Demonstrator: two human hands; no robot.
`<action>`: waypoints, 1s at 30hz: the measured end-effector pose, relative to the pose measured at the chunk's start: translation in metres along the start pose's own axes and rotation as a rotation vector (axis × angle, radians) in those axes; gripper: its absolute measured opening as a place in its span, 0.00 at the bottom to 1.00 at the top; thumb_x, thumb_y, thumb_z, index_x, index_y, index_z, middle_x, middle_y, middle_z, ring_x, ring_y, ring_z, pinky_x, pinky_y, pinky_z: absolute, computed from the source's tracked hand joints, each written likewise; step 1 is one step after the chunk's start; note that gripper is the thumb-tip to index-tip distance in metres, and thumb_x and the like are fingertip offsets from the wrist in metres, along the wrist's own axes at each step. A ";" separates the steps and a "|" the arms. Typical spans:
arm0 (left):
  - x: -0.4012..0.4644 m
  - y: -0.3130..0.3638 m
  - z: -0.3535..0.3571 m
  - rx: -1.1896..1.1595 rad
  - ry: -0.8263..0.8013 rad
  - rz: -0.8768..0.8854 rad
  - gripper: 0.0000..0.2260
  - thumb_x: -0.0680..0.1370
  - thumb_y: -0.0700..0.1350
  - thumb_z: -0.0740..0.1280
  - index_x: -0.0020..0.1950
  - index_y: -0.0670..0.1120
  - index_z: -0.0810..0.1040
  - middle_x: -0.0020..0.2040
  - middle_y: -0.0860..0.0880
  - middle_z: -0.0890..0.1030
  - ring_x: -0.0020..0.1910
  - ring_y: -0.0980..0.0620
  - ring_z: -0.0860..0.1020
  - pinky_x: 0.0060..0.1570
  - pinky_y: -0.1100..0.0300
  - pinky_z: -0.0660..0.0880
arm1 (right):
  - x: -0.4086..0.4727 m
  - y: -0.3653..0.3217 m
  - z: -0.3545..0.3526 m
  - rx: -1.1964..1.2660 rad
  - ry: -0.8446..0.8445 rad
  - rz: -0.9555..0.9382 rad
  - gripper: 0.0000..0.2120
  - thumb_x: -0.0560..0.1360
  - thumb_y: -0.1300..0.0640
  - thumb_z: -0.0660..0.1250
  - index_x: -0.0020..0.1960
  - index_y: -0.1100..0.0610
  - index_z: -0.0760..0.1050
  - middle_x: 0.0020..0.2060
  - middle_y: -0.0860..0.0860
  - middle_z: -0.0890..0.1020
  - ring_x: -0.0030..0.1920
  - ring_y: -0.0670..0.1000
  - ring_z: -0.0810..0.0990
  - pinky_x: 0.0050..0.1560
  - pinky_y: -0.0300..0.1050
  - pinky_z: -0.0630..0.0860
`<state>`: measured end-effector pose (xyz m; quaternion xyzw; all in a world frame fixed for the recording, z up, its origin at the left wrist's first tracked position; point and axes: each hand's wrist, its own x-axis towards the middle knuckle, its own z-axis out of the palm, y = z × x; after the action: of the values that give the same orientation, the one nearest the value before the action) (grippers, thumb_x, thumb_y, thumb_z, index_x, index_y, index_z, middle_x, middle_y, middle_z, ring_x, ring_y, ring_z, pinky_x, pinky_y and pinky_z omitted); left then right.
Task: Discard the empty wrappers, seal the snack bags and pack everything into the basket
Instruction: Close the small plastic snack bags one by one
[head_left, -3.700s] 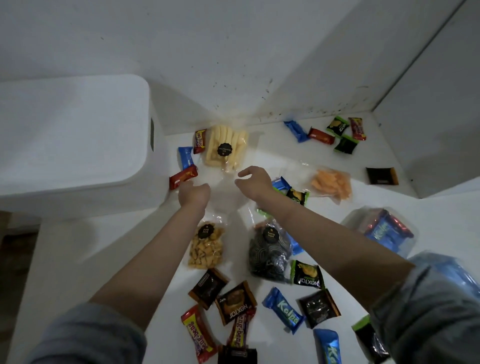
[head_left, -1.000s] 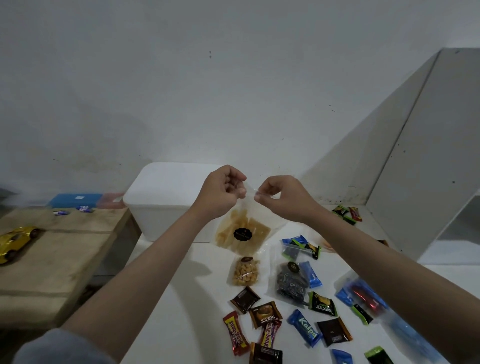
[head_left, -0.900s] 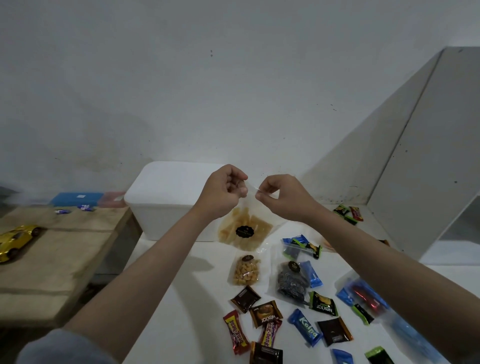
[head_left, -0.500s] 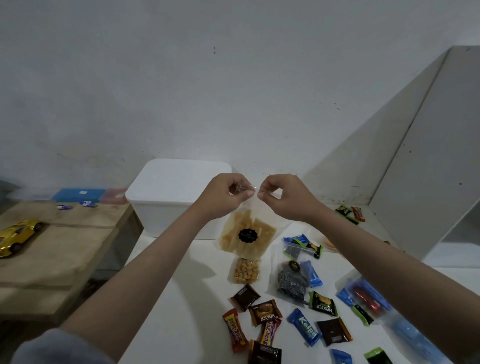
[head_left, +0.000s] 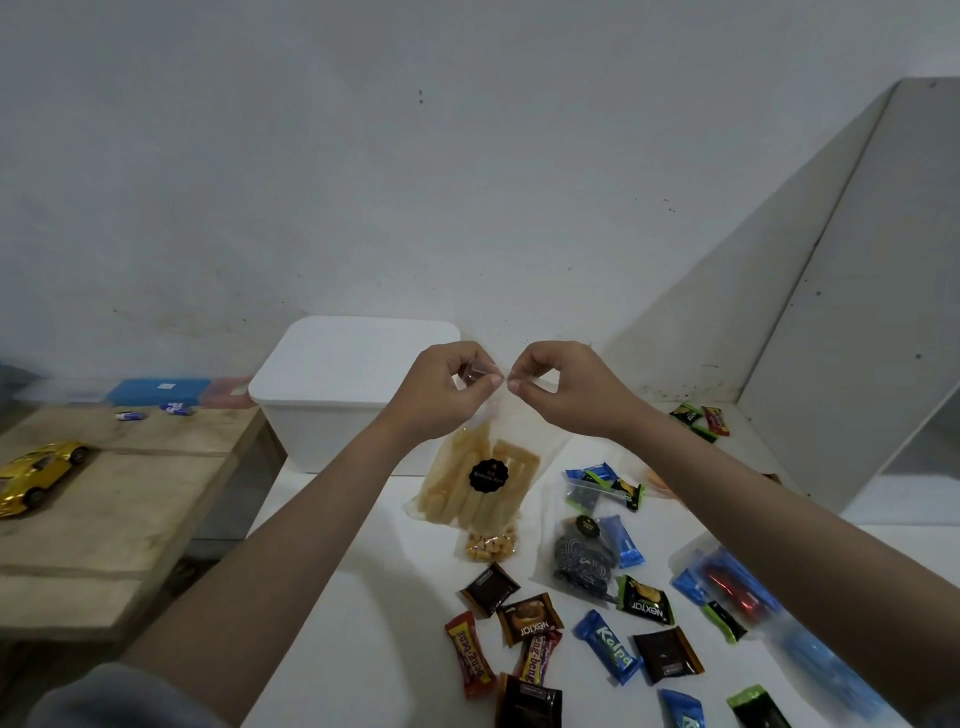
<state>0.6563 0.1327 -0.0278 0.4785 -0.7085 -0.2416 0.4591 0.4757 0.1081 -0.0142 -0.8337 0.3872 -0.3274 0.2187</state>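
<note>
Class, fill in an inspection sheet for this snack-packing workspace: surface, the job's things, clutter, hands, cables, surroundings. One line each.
Surface: white table, bare at its left, snacks spread over its right.
Job's things: clear bag of pale stick snacks held up in the air by its top edge; white lidded bin at the back; small wrapped snacks and other clear bags lying flat.
Clutter: yellow toy car and blue box on the wooden table to the left.
Hands: left hand and right hand both pinch the bag's top, fingers nearly meeting.
Cables: nothing seen.
Surroundings: marked white wall; slanted white panel at right.
</note>
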 end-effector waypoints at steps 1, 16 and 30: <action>0.000 0.001 0.000 0.002 -0.005 0.001 0.09 0.75 0.38 0.69 0.37 0.50 0.78 0.31 0.60 0.76 0.34 0.61 0.71 0.40 0.72 0.68 | 0.000 0.000 0.000 0.001 0.006 -0.001 0.03 0.74 0.59 0.68 0.42 0.58 0.79 0.39 0.49 0.83 0.43 0.47 0.80 0.47 0.34 0.73; -0.005 0.007 -0.013 0.011 0.022 -0.095 0.05 0.76 0.41 0.67 0.41 0.43 0.77 0.30 0.61 0.73 0.34 0.62 0.70 0.37 0.75 0.67 | -0.002 0.001 -0.011 -0.064 -0.019 0.020 0.04 0.73 0.54 0.71 0.41 0.53 0.78 0.39 0.45 0.82 0.44 0.46 0.80 0.48 0.36 0.75; 0.000 0.026 -0.003 0.402 -0.123 -0.004 0.04 0.73 0.49 0.70 0.39 0.55 0.77 0.38 0.60 0.77 0.45 0.58 0.76 0.64 0.48 0.64 | -0.009 0.004 -0.009 -0.103 -0.046 -0.020 0.05 0.72 0.59 0.69 0.38 0.53 0.78 0.35 0.45 0.82 0.42 0.47 0.80 0.49 0.44 0.77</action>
<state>0.6469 0.1435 -0.0065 0.5461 -0.7682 -0.1250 0.3097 0.4629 0.1117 -0.0138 -0.8550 0.3900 -0.2899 0.1812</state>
